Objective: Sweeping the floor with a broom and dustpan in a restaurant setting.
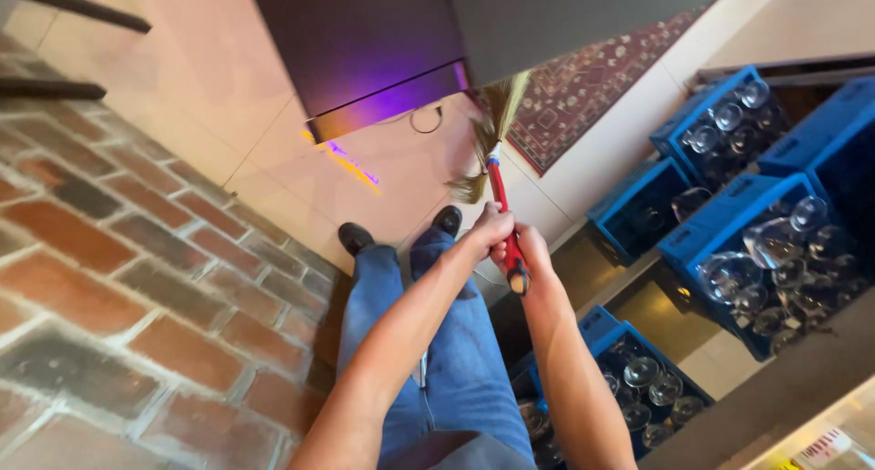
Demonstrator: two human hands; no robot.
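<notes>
Nearest, at lower right, blue crates [629, 338] full of upturned wine glasses [641, 371]. A bit farther, left hand [489, 230] and right hand [531, 251] both clenched around the red handle of a broom [501, 201], touching each other. Below, blue jeans and black shoes [355, 237] on pale tiles. Beyond, straw bristles just beside a dark counter [365, 32]. Farthest right, patterned red rug [583, 87]. Brick wall [109, 278] at left.

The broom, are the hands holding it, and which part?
Yes. Both the left hand and right hand grip the broom by its red handle, near the top end.
</notes>
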